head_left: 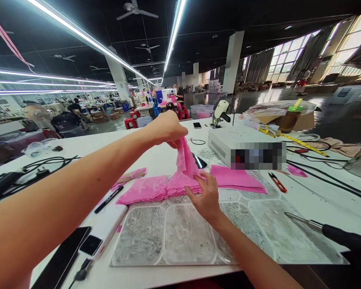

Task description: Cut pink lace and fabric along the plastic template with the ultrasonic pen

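Observation:
Two stacks of pink lace pieces lie side by side at the far edge of a grey marbled mat (pixel 189 233). My left hand (pixel 170 130) is raised above the stacks, its fingers closed on a pink lace piece (pixel 183 158) that hangs down to the right-hand stack. My right hand (pixel 206 194) has its fingers spread, the tips touching the front of that stack. The left lace stack (pixel 146 188) lies flat beside it. To the right is a pile of flat pink fabric (pixel 237 178).
A hot-knife-like tool (pixel 325 230) and red snips (pixel 277 182) lie at right. A grey box (pixel 228 144) stands behind the mat. At left are a black marker (pixel 108 199), a white power bank (pixel 105 224), a dark phone (pixel 61 259) and cables.

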Demonstrator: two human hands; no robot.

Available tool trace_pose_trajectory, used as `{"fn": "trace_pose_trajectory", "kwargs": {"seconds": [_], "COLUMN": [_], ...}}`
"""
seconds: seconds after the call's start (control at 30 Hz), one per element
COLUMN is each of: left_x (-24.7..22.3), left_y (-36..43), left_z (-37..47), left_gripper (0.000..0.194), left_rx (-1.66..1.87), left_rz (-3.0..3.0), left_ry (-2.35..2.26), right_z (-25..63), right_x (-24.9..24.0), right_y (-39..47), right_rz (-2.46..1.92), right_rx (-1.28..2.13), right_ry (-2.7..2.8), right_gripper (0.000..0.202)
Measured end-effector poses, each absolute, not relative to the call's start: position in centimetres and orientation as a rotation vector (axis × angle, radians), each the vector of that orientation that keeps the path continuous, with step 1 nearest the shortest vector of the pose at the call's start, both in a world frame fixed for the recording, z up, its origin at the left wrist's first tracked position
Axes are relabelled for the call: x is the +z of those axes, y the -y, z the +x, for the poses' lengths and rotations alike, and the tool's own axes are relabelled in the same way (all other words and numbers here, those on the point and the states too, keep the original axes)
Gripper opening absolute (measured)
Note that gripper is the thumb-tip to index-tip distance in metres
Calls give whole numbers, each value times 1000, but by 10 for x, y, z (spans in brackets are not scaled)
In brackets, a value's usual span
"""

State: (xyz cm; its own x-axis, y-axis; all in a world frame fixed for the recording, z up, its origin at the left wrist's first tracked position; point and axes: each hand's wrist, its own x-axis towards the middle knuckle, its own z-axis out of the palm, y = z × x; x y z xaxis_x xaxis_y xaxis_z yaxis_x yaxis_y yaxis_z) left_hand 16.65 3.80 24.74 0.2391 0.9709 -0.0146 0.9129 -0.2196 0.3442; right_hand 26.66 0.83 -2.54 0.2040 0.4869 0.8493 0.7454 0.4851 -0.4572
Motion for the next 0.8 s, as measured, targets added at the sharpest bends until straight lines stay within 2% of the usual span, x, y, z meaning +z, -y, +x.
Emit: {"fn": "trace_pose_trajectory", "kwargs": {"seconds": [0.13,0.37,0.57,0.7,0.8], "left_x": [254,239,187,141,78], "left_y": [-31,-45,-65,-56,-29], "left_z": [172,143,120,107,92], "left_gripper": [2,4,7,11,16], "left_rx": [333,217,119,361,501], "left_rz": [2230,2233,2335,2575,2735], "left_ry": [-1738,-1658,-1409,-1217,-1011], "right_z": [267,319,384,407,412], "right_x": [-25,-11,12,15,-6], "right_y": [-20,-10,-10,-3,23], "right_rz": [-1122,-1012,-963,-916,-880], "right_rx": [-243,-124,-172,-298,-341], "right_ry": [1384,1581,1842,1954,2071], "right_gripper": [15,18,18,14,16]}}
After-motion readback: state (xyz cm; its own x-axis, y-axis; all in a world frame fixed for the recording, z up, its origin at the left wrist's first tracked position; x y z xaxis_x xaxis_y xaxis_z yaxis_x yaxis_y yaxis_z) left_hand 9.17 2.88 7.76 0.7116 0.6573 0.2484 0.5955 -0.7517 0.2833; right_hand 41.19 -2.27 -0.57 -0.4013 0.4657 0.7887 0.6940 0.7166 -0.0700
